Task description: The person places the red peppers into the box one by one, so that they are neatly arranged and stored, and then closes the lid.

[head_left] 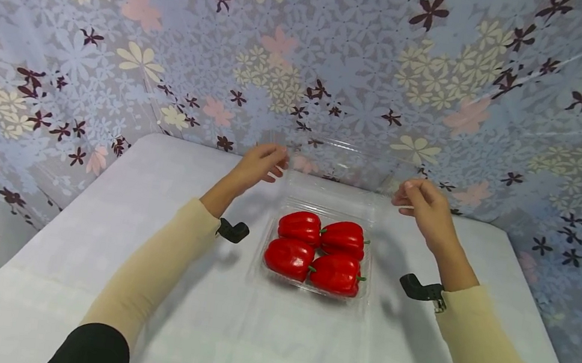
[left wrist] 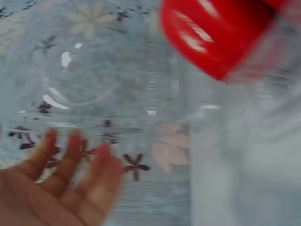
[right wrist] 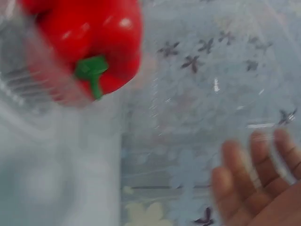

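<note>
A clear plastic container point(head_left: 268, 227) sits on the white table, holding several red bell peppers point(head_left: 288, 258) with green stems. Its see-through lid point(head_left: 341, 172) stands raised at the far side, the flowered cloth showing through it. My left hand point(head_left: 262, 164) is at the lid's left edge, fingers loosely extended; in the left wrist view the fingertips point(left wrist: 101, 153) are right at the lid's rim. On the opposite side my right hand point(head_left: 426, 204) is beside the lid's right edge with slightly bent fingers. Its fingertips point(right wrist: 231, 148) overlap the clear plastic in the right wrist view. Neither hand grips anything.
Flowered fabric point(head_left: 206, 32) hangs behind and around the table. A white cloth point(head_left: 186, 326) covers the tabletop. Each wrist wears a black camera mount, one on the left point(head_left: 233, 231) and one on the right point(head_left: 419, 288).
</note>
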`<state>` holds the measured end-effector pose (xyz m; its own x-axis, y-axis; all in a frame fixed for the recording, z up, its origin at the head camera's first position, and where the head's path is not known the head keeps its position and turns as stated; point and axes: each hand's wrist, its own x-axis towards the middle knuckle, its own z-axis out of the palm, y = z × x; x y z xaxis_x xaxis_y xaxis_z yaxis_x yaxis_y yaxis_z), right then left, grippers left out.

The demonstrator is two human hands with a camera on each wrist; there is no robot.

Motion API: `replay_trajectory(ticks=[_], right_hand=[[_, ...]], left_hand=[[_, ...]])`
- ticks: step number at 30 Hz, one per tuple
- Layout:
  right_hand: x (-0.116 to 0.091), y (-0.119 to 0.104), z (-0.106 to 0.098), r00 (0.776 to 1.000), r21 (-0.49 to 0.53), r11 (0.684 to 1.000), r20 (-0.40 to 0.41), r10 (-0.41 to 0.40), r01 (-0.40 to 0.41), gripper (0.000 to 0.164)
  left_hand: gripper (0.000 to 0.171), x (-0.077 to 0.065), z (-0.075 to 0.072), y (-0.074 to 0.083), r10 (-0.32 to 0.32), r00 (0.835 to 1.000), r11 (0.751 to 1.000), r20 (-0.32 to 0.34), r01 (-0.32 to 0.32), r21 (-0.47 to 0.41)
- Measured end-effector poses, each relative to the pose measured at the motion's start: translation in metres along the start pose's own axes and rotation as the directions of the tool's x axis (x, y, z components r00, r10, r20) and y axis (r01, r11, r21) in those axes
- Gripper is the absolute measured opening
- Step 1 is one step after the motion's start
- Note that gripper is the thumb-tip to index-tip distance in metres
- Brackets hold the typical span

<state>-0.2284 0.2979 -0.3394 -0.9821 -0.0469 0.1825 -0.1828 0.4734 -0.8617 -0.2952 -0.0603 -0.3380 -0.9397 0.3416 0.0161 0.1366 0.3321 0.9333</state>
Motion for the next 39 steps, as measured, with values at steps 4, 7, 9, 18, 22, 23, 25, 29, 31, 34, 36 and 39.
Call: replay_trajectory(ticks=[4,7,9,18,22,23,25,29,31,34,36,39], right_hand=[[-0.002,-0.016,-0.01,0.993,0.046,0.996,0.093,0.07,-0.074,0.053],[0.0,-0.024,-0.014,0.977,0.044,0.989,0.164,0.132,-0.141,0.068],[0.001,-0.028,-0.015,0.961,0.016,0.983,0.213,0.176,-0.183,0.075],[0.004,-0.037,-0.016,0.837,-0.115,0.933,0.415,0.357,-0.341,0.106],[0.002,-0.038,-0.017,0.785,-0.129,0.91,0.467,0.407,-0.394,0.114],[0.001,-0.038,-0.017,0.781,-0.132,0.905,0.465,0.417,-0.405,0.115],[0.0,-0.038,-0.018,0.77,-0.139,0.902,0.478,0.422,-0.408,0.118],[-0.002,-0.039,-0.018,0.765,-0.145,0.902,0.487,0.422,-0.406,0.121],[-0.002,-0.041,-0.017,0.771,-0.134,0.906,0.485,0.414,-0.402,0.119],[-0.003,-0.043,-0.014,0.783,-0.107,0.91,0.474,0.402,-0.402,0.117],[-0.003,-0.045,-0.012,0.791,-0.089,0.91,0.466,0.398,-0.405,0.115],[-0.004,-0.045,-0.011,0.798,-0.065,0.911,0.459,0.39,-0.407,0.113]], left_hand=[[0.081,-0.004,-0.011,0.021,-0.138,0.985,0.989,0.107,0.13,0.077],[0.091,-0.007,-0.018,0.033,-0.21,0.963,0.972,0.17,0.186,0.145],[0.093,-0.01,-0.022,0.038,-0.252,0.947,0.961,0.2,0.219,0.17],[0.098,-0.017,-0.027,0.04,-0.331,0.909,0.94,0.254,0.293,0.175],[0.101,-0.019,-0.026,0.037,-0.332,0.906,0.94,0.261,0.296,0.167],[0.101,-0.02,-0.026,0.037,-0.33,0.907,0.941,0.26,0.294,0.169],[0.1,-0.02,-0.026,0.037,-0.328,0.908,0.941,0.26,0.291,0.17],[0.097,-0.023,-0.024,0.038,-0.319,0.917,0.945,0.24,0.288,0.154],[0.096,-0.023,-0.023,0.039,-0.312,0.923,0.948,0.225,0.287,0.139],[0.094,-0.024,-0.021,0.04,-0.302,0.932,0.952,0.199,0.283,0.119],[0.093,-0.024,-0.021,0.041,-0.295,0.937,0.954,0.189,0.278,0.11],[0.092,-0.024,-0.02,0.041,-0.287,0.94,0.957,0.183,0.273,0.098]])
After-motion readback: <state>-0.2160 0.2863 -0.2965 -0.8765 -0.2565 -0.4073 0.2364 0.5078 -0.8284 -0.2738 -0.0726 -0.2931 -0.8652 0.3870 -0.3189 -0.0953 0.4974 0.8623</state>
